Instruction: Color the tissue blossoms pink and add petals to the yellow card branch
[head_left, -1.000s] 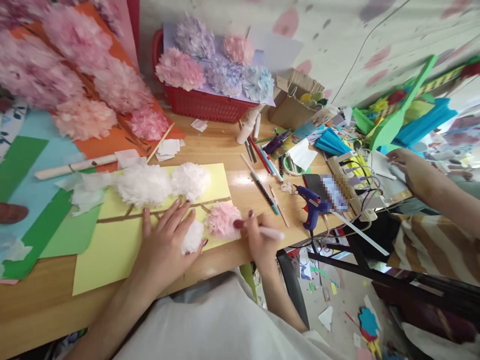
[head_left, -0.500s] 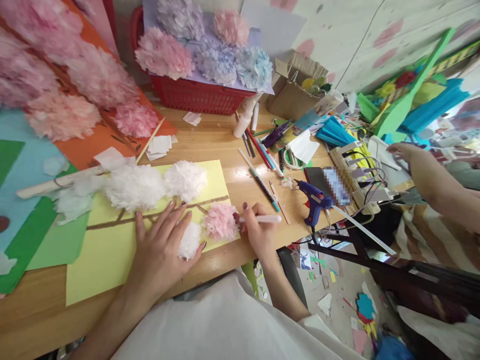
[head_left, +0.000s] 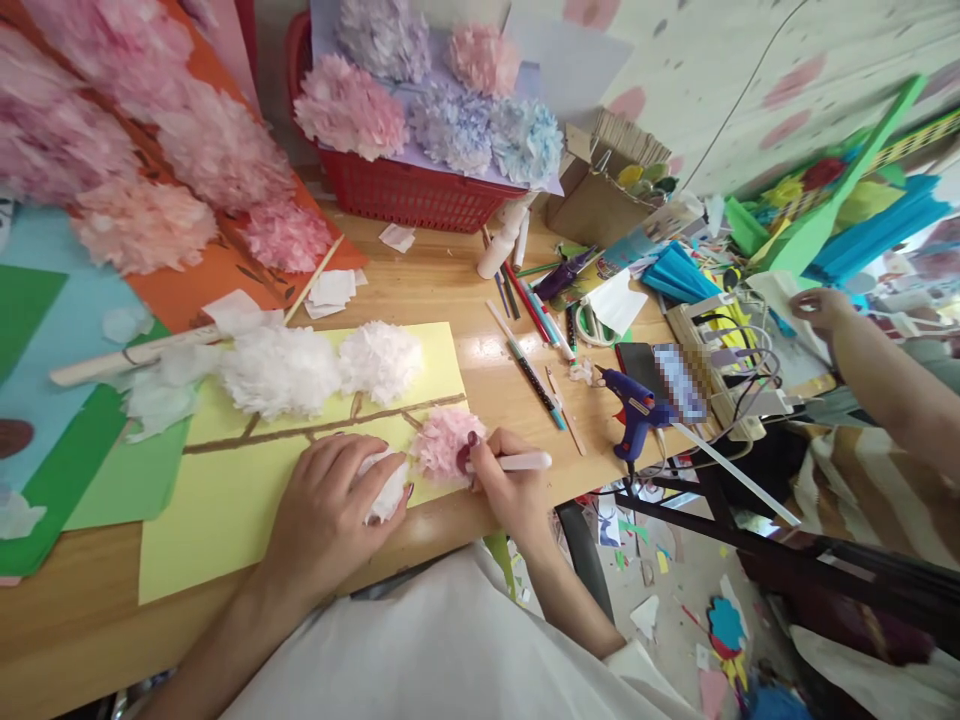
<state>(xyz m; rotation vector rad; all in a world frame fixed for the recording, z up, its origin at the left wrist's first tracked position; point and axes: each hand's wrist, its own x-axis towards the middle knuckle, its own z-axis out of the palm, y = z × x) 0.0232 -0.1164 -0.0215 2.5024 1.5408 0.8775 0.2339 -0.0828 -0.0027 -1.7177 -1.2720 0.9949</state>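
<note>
Bench [head_left: 431,278]: wooden; runs across the view beneath the craft items.

Yellow sheet [head_left: 217,520]: lies flat along the near edge of the bench, slightly aslant; bears a brown branch [head_left: 225,446] with short side twigs.

Orange sheet [head_left: 161,300]: occupies the upper left; bears large pink and peach flowers [head_left: 225,150].

Basket [head_left: 409,195]: red, openwork; stands behind the yellow sheet, topped by pink, lilac and blue flowers on a lilac sheet [head_left: 577,65].

Left hand [head_left: 341,510]: palm down over the yellow sheet, with bent fingers laid across a small white flower [head_left: 388,492]; firm grip on the flower not discernible.

Right hand [head_left: 517,490]: at the right end of the yellow sheet; grip closed around a pen [head_left: 526,461].

Other person's hand [head_left: 821,312]: at far right, near a power strip [head_left: 724,380], well apart from both hands above.

Large white flowers [head_left: 277,372]: sit side by side above the branch.

Glue gun [head_left: 636,412]: blue; lies right of the right hand, nozzle toward the upper left, just beside a phone [head_left: 675,380].

Pink flower [head_left: 442,440]: sits between the two hands, near the right end of the yellow sheet, below the branch.

Pen: white-bodied; points leftward, front end at the right side of the pink flower, exact contact unclear.
</note>
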